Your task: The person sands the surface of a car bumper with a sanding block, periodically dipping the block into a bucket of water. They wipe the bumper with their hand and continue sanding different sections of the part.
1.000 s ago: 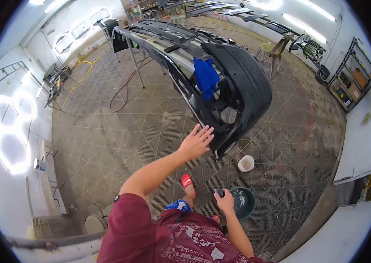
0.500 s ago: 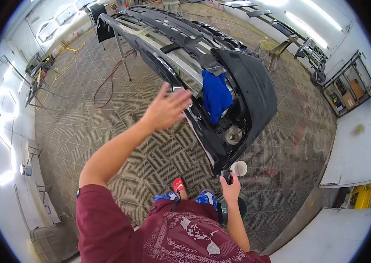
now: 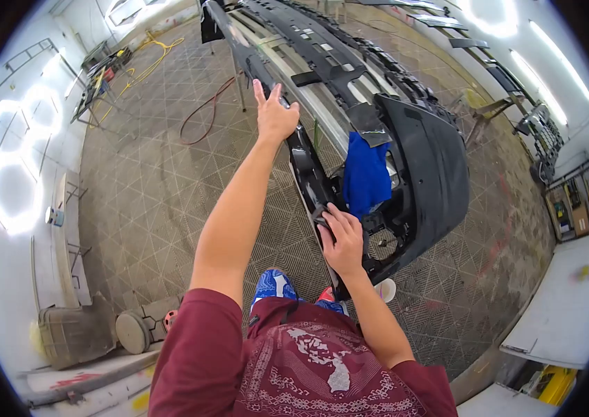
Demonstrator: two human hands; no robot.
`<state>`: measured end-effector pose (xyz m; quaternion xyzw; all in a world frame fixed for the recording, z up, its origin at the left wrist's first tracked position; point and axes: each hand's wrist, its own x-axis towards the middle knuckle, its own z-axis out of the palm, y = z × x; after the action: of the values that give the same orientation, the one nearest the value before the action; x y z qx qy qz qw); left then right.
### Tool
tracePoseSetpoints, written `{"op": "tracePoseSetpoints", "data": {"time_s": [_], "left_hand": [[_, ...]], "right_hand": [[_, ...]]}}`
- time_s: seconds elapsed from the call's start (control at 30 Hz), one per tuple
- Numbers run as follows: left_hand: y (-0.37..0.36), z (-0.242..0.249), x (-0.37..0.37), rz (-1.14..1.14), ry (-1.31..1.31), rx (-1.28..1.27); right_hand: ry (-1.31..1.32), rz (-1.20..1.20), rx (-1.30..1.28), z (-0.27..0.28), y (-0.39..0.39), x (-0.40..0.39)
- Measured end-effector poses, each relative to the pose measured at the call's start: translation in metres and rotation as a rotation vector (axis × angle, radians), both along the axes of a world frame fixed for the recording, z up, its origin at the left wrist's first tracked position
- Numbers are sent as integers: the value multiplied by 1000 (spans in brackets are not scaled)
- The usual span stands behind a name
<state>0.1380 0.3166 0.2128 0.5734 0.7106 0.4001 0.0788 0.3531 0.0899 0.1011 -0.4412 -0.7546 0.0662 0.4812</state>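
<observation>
A black car bumper [image 3: 440, 170] lies stretched away from me on a stand, its rounded end nearest me. Along its left edge runs a glossy strip with wet-looking reflections. My left hand [image 3: 277, 118] is open, fingers spread, at that edge farther up; whether the palm presses on it is hard to tell. Closer in, my right hand [image 3: 342, 240] has its fingers curled round a small dark block [image 3: 321, 213], held against the glossy strip. A blue cloth [image 3: 366, 174] hangs over the bumper's inner side, right of this hand.
Below the bumper's near end a white bucket [image 3: 385, 289] stands on the patterned floor [image 3: 190, 201]. A red hose [image 3: 204, 115] lies left of the stand. Shelving [image 3: 576, 201] lines the right wall, and lit hexagonal lamps [image 3: 13, 194] the left.
My right hand has moved up from the bumper's near corner along the strip with the block. The left hand has shifted farther along the edge. I have stepped and my view has turned.
</observation>
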Motion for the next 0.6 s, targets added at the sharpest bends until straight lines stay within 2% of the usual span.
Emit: {"op": "tracePoseSetpoints", "data": {"time_s": [0.03, 0.1, 0.23, 0.4, 0.53, 0.6], "left_hand": [[-4, 4, 1, -32, -103, 6], [-8, 10, 9, 8, -116, -9], [-11, 7, 14, 63, -153, -27], [-13, 10, 15, 82, -191, -16], [-14, 10, 16, 69, -195, -5], [-16, 9, 18, 78, -176, -7]], "right_hand": [[0, 14, -10, -5, 3, 0], [-6, 26, 91, -15, 7, 2], [-51, 102, 133, 14, 51, -18], [-75, 140, 100, -24, 22, 4], [-61, 89, 151, 9, 56, -32], [-74, 77, 130, -2, 43, -22]]}}
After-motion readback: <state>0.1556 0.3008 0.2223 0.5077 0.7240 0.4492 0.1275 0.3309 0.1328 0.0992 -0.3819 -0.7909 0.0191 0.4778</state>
